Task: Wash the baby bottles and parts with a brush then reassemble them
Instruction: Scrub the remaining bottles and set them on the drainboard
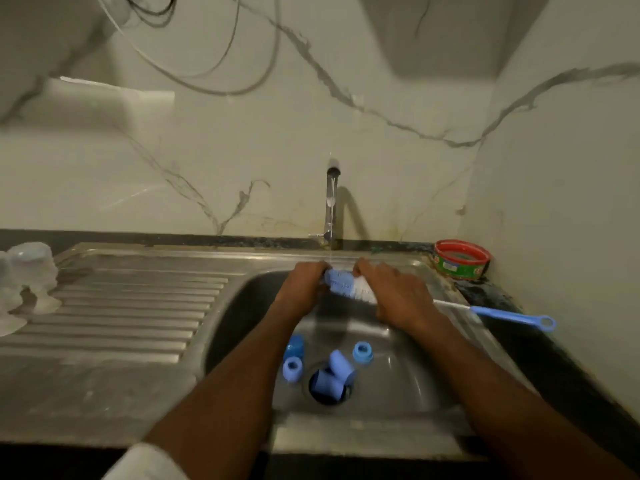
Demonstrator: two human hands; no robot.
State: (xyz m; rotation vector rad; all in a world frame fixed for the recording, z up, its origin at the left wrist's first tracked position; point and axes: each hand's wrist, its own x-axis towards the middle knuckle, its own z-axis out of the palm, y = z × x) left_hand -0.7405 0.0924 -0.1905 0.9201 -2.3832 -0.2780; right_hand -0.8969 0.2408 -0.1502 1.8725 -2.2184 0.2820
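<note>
A marble wall (381, 98) backs a steel sink (398, 368) with a ribbed drainboard (131, 306) off to the left of the hands. A tap (330, 206) stands just behind the grip, a thin stream of water falling from it toward the hands. On the drainboard's far left edge stand clear bottles (33, 271), upside down, well apart from the hands. A red tub (462, 259) sits on the counter, right of and behind the grip.

Over the basin, the left hand (304, 285) curls round the tip of the brush (349, 284), and the right hand (398, 292) lies over the bristles, fingers bent round them. The blue handle (512, 318) sticks out to the right, past the right wrist, over the sink's rim.

Below the grip, near the drain (329, 386), lie blue parts (341, 367): two rings to the left, one to the right, two caps over the drain itself.
</note>
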